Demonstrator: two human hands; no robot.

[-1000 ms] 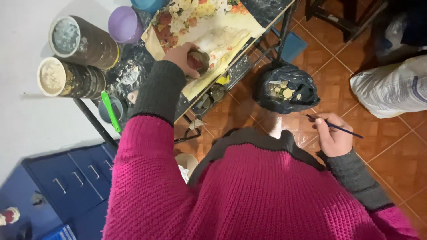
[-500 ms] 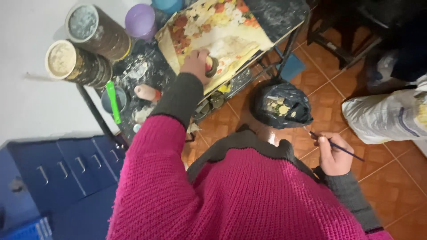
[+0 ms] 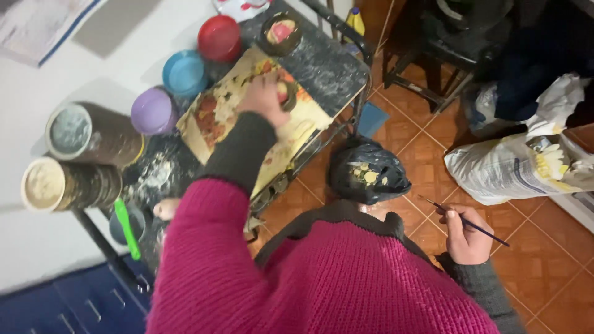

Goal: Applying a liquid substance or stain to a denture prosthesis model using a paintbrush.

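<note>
The left hand (image 3: pixel 267 98) had reached farther across the flower-printed paper sheet (image 3: pixel 216 120) than half a second earlier, its fingers closed over a small round dark pot with a pink centre (image 3: pixel 286 93) resting on that sheet, on the speckled dark metal table (image 3: pixel 328 68). The right hand (image 3: pixel 465 234) stayed low over the orange tiled floor (image 3: pixel 433 154), fingers pinched on a thin dark paintbrush (image 3: pixel 476 226). A black plastic bag (image 3: pixel 368 173) lay between them.
</note>
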